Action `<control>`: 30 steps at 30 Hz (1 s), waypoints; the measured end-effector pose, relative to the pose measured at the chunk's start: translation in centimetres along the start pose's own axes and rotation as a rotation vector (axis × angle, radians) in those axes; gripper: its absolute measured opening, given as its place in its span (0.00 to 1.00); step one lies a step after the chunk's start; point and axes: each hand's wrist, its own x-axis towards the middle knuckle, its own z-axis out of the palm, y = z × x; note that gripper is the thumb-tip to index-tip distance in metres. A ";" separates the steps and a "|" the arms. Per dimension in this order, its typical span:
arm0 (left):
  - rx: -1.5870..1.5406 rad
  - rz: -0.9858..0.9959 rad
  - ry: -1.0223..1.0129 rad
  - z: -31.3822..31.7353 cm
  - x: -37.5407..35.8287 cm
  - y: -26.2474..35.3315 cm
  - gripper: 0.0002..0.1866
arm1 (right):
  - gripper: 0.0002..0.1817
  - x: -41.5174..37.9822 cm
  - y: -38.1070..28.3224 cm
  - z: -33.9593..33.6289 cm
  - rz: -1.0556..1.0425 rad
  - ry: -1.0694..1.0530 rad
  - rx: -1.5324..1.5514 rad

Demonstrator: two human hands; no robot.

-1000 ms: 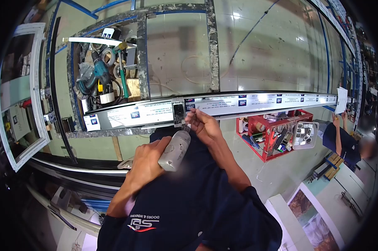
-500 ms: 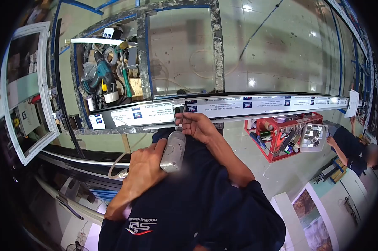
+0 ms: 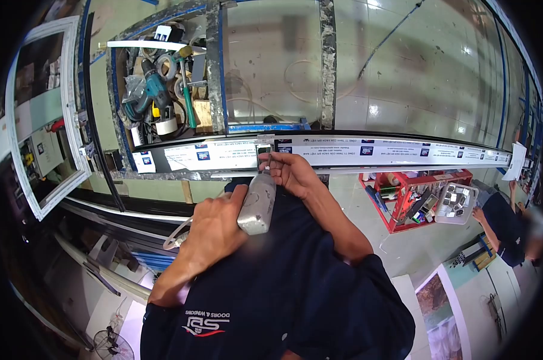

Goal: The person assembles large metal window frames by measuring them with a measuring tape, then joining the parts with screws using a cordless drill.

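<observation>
My left hand (image 3: 214,225) is wrapped round a grey air-powered tool (image 3: 257,205), with a hose running from its rear. The tool's tip points at a small opening in a long profile (image 3: 337,153) covered with printed white film. At that opening, the fingers of my right hand (image 3: 289,173) are pinched round something small and thin near the tip, too small to name. The profile lies across the frame on a worn metal bench frame (image 3: 329,72).
A tray (image 3: 117,90) of tools holds a teal drill (image 3: 154,90) and a hammer (image 3: 187,90). A red crate (image 3: 397,225) and a clear box (image 3: 456,203) stand right, near a co-worker (image 3: 500,222). A white window frame (image 3: 73,120) stands left.
The view has shifted, so the bench and profile appear slightly higher and farther right. Both hands stay at the same opening, with the tool still held against the same place.
</observation>
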 end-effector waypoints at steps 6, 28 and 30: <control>0.127 0.051 -0.058 -0.8 3.3 -0.4 0.35 | 0.18 -2.5 -0.8 2.3 -0.243 0.268 -0.466; 0.084 0.207 0.045 1.4 3.6 -3.2 0.23 | 0.15 -3.8 -0.6 12.2 -1.841 -0.186 -1.047; 0.065 0.127 0.015 1.3 3.9 -2.1 0.20 | 0.15 -3.7 -0.7 12.0 -1.874 -0.189 -1.010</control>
